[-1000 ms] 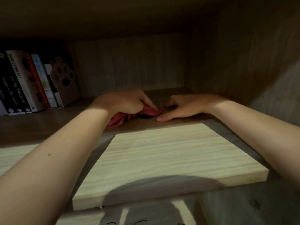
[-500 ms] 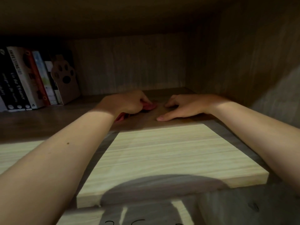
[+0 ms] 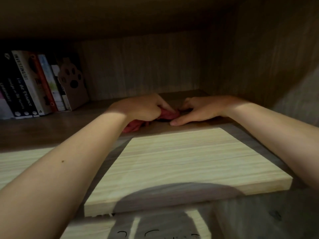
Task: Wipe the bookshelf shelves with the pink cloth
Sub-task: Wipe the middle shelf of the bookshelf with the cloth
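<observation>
The shelf (image 3: pixel 181 161) is pale wood with fine straight grain, matt and smooth. The back panel (image 3: pixel 146 66) and the right side wall (image 3: pixel 259 57) show the same grain, darker in shadow. The cloth (image 3: pixel 134 125) is soft pink fabric, crumpled into folds. At far left, the books (image 3: pixel 34 83) have smooth paper covers. The bookend (image 3: pixel 72 83) is a flat, matt sheet; its material cannot be told.

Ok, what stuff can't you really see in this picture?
Head view only:
Pink cloth: mostly hidden under the left hand gripping it.
Books: smaller spine words too dim and blurred; the leftmost ones are cut by the left edge.
Black marks at the bottom: cut off by the lower edge.
Right hand: its fingertips are lost in shadow beside the cloth.
</observation>
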A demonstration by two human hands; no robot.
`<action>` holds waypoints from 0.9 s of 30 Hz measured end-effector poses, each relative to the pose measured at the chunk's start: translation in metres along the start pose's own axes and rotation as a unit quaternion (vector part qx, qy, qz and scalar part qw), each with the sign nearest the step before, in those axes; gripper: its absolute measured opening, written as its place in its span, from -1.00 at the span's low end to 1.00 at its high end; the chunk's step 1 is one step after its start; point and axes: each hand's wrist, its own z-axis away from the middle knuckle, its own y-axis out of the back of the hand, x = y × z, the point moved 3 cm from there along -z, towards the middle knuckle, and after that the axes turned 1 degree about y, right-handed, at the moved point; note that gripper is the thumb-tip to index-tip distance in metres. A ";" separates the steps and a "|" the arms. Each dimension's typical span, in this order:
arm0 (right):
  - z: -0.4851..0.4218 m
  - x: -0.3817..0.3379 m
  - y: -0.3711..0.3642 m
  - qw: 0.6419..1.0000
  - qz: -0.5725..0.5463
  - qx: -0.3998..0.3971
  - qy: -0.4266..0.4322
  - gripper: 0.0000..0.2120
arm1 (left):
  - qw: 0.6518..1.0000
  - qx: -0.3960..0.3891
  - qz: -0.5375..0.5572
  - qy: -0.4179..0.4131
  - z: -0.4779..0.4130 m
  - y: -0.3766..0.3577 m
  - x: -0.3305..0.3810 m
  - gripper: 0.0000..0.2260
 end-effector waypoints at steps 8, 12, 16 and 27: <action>0.000 0.000 0.000 1.000 0.000 0.001 -0.001 0.05 | 0.999 0.027 -0.005 0.032 -0.005 0.006 -0.025 -0.74; -0.001 0.001 0.000 1.000 0.008 0.000 0.001 0.08 | 1.000 -0.025 0.000 0.019 0.009 0.010 -0.020 -0.39; -0.003 0.003 0.000 1.000 -0.003 0.000 -0.001 0.07 | 0.997 0.015 0.035 0.063 0.013 0.012 -0.037 -0.67; -0.005 0.005 -0.002 1.000 -0.011 -0.001 -0.007 -0.03 | 0.998 0.013 0.015 0.054 0.014 0.012 -0.028 -0.66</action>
